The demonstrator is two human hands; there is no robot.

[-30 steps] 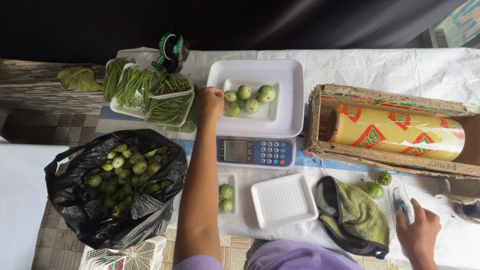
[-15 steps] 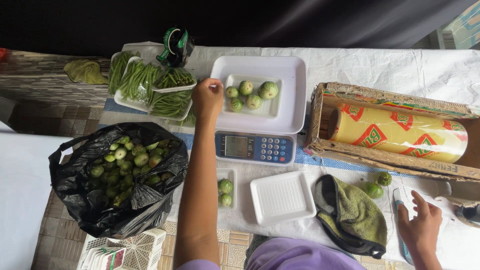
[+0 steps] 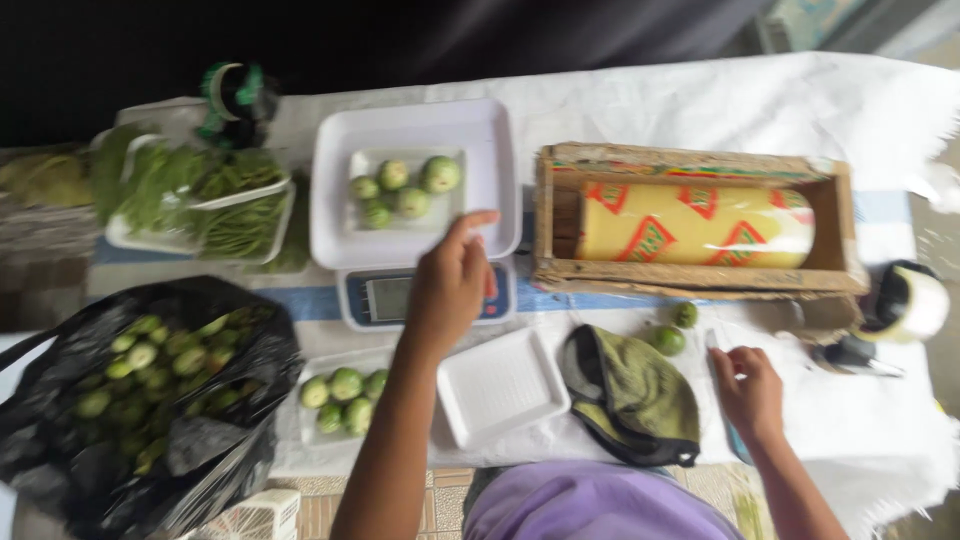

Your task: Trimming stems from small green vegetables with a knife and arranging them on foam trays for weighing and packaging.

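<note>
Left hand (image 3: 452, 285) over scale (image 3: 425, 295) edge — unobstructed.

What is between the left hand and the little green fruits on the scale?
Nothing visible. The left hand hovers over the front edge of the white square scale pan, above the scale's grey display panel. The small round green fruits lie in a shallow white foam tray just beyond the fingertips, with only bare pan between.
</note>
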